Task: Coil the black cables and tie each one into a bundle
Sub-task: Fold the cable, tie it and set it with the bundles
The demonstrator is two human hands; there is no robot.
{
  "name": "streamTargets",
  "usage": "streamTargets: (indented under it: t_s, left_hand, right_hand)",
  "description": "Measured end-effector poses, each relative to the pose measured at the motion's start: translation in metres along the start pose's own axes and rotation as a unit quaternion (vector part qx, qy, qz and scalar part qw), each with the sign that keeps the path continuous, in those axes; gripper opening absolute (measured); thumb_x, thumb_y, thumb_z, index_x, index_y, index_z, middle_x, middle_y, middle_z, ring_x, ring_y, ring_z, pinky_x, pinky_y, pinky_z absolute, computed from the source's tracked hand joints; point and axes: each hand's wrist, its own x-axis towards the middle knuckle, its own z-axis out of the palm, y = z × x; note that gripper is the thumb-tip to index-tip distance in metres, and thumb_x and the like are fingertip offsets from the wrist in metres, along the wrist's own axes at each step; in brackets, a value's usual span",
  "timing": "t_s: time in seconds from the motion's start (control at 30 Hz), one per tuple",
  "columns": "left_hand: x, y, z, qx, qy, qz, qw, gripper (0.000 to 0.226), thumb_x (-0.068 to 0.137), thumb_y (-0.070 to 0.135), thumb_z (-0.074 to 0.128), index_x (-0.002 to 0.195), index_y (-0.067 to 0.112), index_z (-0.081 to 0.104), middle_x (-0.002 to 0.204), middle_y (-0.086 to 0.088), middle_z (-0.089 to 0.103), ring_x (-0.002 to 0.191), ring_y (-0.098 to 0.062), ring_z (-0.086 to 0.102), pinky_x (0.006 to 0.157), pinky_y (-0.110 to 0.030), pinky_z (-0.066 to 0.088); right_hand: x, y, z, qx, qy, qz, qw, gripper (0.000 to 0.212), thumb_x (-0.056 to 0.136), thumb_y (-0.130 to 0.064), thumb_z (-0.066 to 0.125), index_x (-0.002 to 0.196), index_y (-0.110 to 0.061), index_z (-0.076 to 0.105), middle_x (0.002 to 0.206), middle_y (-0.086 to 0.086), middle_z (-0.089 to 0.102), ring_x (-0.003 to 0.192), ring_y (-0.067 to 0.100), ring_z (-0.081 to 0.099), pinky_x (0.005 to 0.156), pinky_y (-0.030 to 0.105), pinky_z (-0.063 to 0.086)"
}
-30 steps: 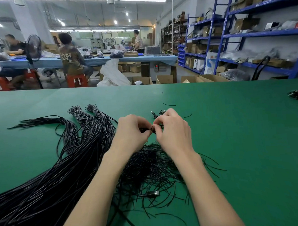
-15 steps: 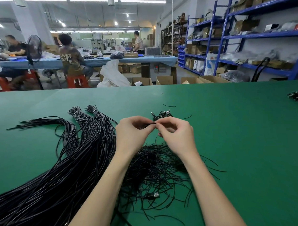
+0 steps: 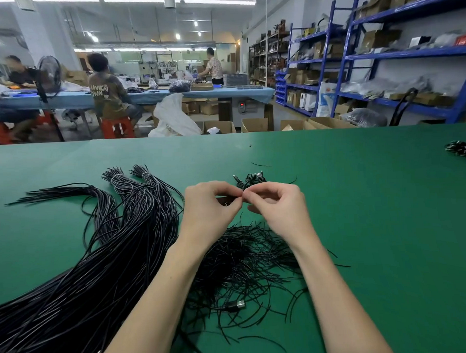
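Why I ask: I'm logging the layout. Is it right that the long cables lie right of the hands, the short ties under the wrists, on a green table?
Not quite: the head view shows the long cables left of the hands. The ties do lie under the wrists, on the green table.

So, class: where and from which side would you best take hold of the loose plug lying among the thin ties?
Probably grip the plug by its black body, from above. It lies flat on the table atop the ties, its metal tip pointing right, sides exposed.
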Motion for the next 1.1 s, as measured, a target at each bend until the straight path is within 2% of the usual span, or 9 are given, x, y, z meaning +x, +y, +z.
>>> streamTargets:
  t_s: [0.27,0.47,0.53,0.63,0.7,0.8,0.9,1.0,1.1]
  left_hand:
    - [0.001,-0.003,0.002,0.014,-0.014,-0.003,1.000,0.012,0.079,0.011,0.079,0.081,0.023,0.082,0.076,0.016,0.076,0.069,0.008,0.069,0.070,-0.007,0.052]
    - [0.000,-0.003,0.005,-0.025,-0.073,-0.059,0.995,0.020,0.084,0.009,0.069,0.085,0.025,0.082,0.073,0.015,0.076,0.071,0.005,0.070,0.071,-0.007,0.051]
    - [0.001,-0.005,0.007,-0.086,-0.081,-0.119,0.986,0.017,0.089,0.014,0.067,0.085,0.024,0.081,0.072,0.013,0.074,0.073,-0.002,0.068,0.073,-0.012,0.051]
    - [0.002,-0.009,0.008,-0.285,-0.068,-0.279,0.914,0.007,0.090,0.011,0.072,0.094,0.009,0.077,0.085,-0.006,0.073,0.081,-0.017,0.063,0.092,-0.029,0.054]
    - [0.003,-0.012,0.005,-0.386,-0.083,-0.361,0.845,0.023,0.088,0.007,0.072,0.110,0.001,0.072,0.100,-0.013,0.073,0.087,-0.016,0.067,0.100,-0.028,0.051]
    - [0.005,-0.013,-0.005,-0.461,-0.122,-0.434,0.765,0.033,0.079,0.013,0.079,0.110,0.005,0.073,0.100,-0.012,0.075,0.080,-0.010,0.071,0.083,-0.021,0.057]
    - [0.005,-0.012,-0.011,-0.512,-0.161,-0.463,0.705,0.035,0.063,0.013,0.084,0.094,0.002,0.075,0.090,-0.013,0.073,0.077,-0.016,0.072,0.074,-0.027,0.060]
    - [0.004,-0.010,-0.011,-0.536,-0.201,-0.461,0.678,0.014,0.069,0.013,0.078,0.076,0.001,0.078,0.080,-0.012,0.072,0.065,-0.017,0.073,0.060,-0.023,0.061]
    - [0.004,-0.013,-0.009,-0.519,-0.196,-0.446,0.702,0.012,0.067,0.014,0.079,0.074,0.004,0.079,0.080,-0.011,0.073,0.066,-0.015,0.073,0.062,-0.021,0.060]
  right_hand:
    - [-0.001,0.004,0.000,-0.065,0.009,-0.034,0.997,0.017,0.088,-0.018,0.080,0.079,-0.033,0.076,0.077,-0.015,0.077,0.075,0.003,0.075,0.074,0.018,0.059]
    - [-0.002,0.004,0.002,-0.125,0.023,-0.048,0.991,0.009,0.093,-0.011,0.072,0.089,-0.016,0.077,0.080,-0.004,0.075,0.076,0.010,0.074,0.077,0.027,0.062]
    - [-0.002,0.004,0.001,-0.144,0.027,-0.062,0.987,0.009,0.094,-0.010,0.070,0.091,-0.014,0.077,0.080,-0.007,0.073,0.074,0.008,0.072,0.077,0.028,0.062]
    - [-0.004,0.004,0.003,-0.121,0.020,-0.079,0.989,0.008,0.094,-0.008,0.069,0.092,-0.012,0.076,0.083,-0.008,0.072,0.078,0.008,0.073,0.077,0.026,0.062]
    - [-0.006,0.004,0.004,-0.072,0.004,-0.088,0.993,0.008,0.094,-0.006,0.070,0.094,-0.011,0.075,0.087,-0.006,0.073,0.081,0.007,0.074,0.078,0.021,0.061]
    - [-0.008,0.003,0.003,-0.021,-0.010,-0.107,0.994,0.009,0.093,-0.003,0.071,0.093,-0.012,0.074,0.086,-0.004,0.074,0.078,0.006,0.074,0.076,0.016,0.056]
    - [-0.008,0.000,0.001,-0.036,-0.014,-0.126,0.991,0.013,0.093,-0.010,0.073,0.090,-0.022,0.074,0.085,-0.011,0.075,0.083,0.007,0.071,0.077,0.021,0.056]
    - [-0.008,-0.002,-0.002,-0.049,-0.029,-0.124,0.991,0.019,0.092,-0.014,0.074,0.085,-0.031,0.073,0.084,-0.014,0.075,0.085,0.010,0.069,0.078,0.039,0.055]
    - [-0.007,-0.002,-0.004,-0.055,-0.039,-0.119,0.991,0.019,0.092,-0.018,0.075,0.084,-0.036,0.073,0.084,-0.016,0.073,0.081,0.006,0.064,0.074,0.034,0.051]
